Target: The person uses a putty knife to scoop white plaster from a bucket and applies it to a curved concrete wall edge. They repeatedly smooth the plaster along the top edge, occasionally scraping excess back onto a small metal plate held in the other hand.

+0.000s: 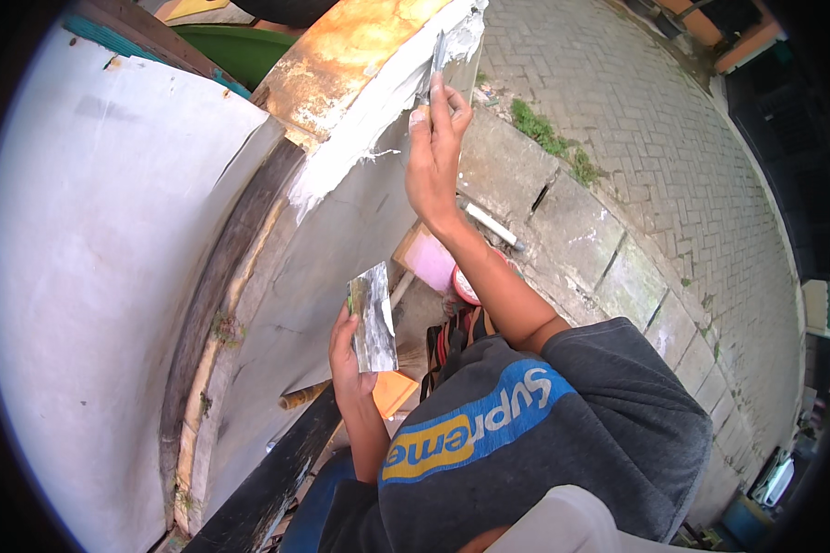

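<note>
My right hand [436, 157] is closed around the handle of a putty knife [439, 57], its fingers stretched along it. The metal blade lies against wet white putty [364, 124] spread along the edge of a wall top [327, 64], whose surface is stained rusty orange. Lower down and closer to my body, my left hand [349, 359] grips a flat rectangular board [373, 323] by its side. Grey and white smears cover the face of this board. Ragged putty hangs over the wall's side below the edge.
A dark wooden beam [226, 267] runs beside a white panel [111, 212] on the left. Below my right arm are a white pipe [493, 227], a pinkish block [429, 258] and a red-rimmed bucket [466, 286]. Concrete slabs [576, 221] border a brick-paved lane [655, 138].
</note>
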The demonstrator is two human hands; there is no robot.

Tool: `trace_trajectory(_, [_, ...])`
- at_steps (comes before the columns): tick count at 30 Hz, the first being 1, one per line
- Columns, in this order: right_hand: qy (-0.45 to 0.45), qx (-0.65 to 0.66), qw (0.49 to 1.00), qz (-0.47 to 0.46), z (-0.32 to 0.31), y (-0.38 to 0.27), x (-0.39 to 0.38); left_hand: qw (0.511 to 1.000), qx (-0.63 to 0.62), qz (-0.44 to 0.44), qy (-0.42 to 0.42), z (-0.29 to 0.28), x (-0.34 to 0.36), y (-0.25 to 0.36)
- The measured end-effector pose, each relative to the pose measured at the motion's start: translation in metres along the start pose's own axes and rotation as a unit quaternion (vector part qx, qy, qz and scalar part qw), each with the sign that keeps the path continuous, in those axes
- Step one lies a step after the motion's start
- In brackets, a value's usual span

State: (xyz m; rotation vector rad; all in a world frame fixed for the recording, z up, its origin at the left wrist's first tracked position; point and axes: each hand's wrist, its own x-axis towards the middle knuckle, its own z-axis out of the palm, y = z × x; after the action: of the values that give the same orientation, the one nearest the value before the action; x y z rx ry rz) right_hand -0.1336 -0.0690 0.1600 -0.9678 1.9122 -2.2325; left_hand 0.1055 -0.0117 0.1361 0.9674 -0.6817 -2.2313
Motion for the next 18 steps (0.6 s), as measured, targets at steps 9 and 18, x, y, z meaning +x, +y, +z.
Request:
trace_trajectory(9, [-0.049,0.008,0.999,0.007,0.000,-0.015,-0.024,1.000,0.001,-0.001,0.029,0.001,-0.003,0.002])
trace_trajectory(18, [-0.086,-0.010,0.995,-0.038,0.003,-0.020,-0.048,0.998,-0.010,0.001,0.069,0.007,-0.006,0.003])
